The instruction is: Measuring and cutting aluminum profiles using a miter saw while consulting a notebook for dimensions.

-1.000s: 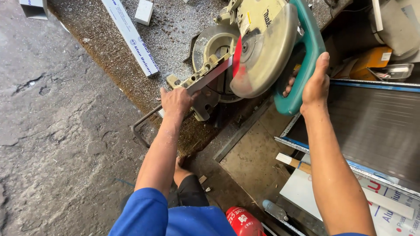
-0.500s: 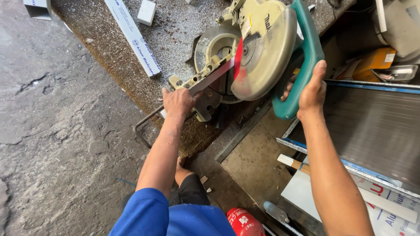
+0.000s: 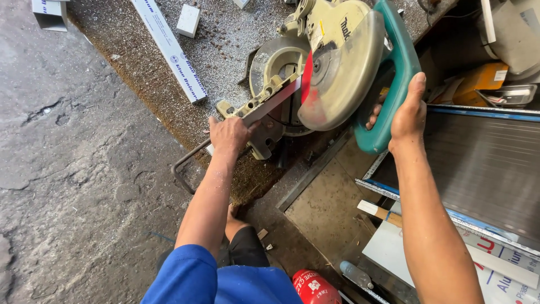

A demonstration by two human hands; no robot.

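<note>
Two hands share the work. My left hand [image 3: 228,135] presses down on a long metal bar [image 3: 270,106], grip closed over its near end, holding it against the fence of the saw [image 3: 332,62]. My right hand [image 3: 406,112] wraps the teal handle [image 3: 394,73], fingers curled around it, thumb along the outside.

The bar lies across the saw base, its far end under the red-edged blade [image 3: 306,79]. I judge it stiff, light and thin-walled, likely aluminium; smooth faces, so slippery under dust. Hold flat from above, well back from the blade.

I judge the saw heavy; its guard is a dull, scuffed disc, its base grey cast metal. The handle is hard moulded plastic, looped, good for a full wrap.

The floor [image 3: 84,169] is rough, cracked concrete, strewn with fine bright chips near the saw. A white profile [image 3: 169,48] lies beyond. A ribbed dark sheet [image 3: 484,163] sits to my right.
</note>
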